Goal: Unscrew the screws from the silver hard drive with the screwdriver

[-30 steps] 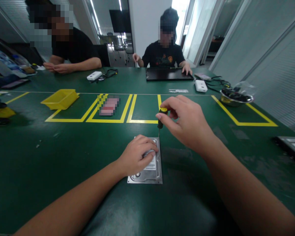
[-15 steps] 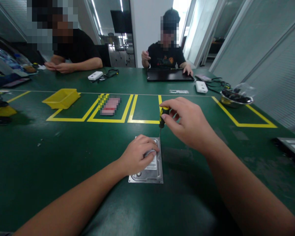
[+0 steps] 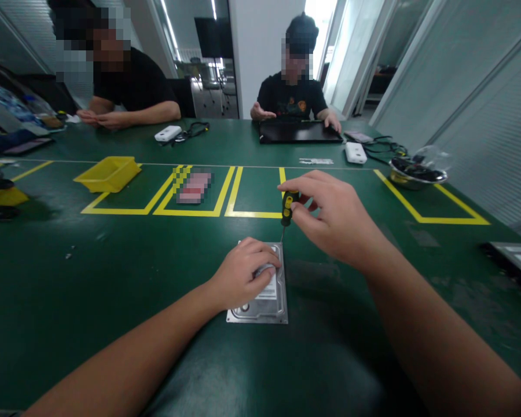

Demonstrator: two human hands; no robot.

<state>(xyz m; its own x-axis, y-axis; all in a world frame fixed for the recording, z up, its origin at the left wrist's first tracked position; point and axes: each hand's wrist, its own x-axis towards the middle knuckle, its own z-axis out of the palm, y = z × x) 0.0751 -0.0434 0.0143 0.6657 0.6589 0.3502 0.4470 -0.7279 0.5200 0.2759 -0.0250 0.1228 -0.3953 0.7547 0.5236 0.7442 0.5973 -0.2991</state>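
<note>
Driver [image 3: 288, 212] has rotated; right hand [image 3: 336, 217] pinches it near-upright, tip at drive's [image 3: 267, 313] far-right corner; left hand [image 3: 245, 275] lies unclenched on top.

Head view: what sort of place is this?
Probably a shared electronics work area: a long green table with angular yellow tape outlines, a flat silver metal hard drive and a black-and-yellow screwdriver.

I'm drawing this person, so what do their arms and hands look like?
Both are bare. The left hand and right hand have no gloves, and I see no rings, watch or bracelet. No sleeve shows on the left forearm or right forearm.
</note>
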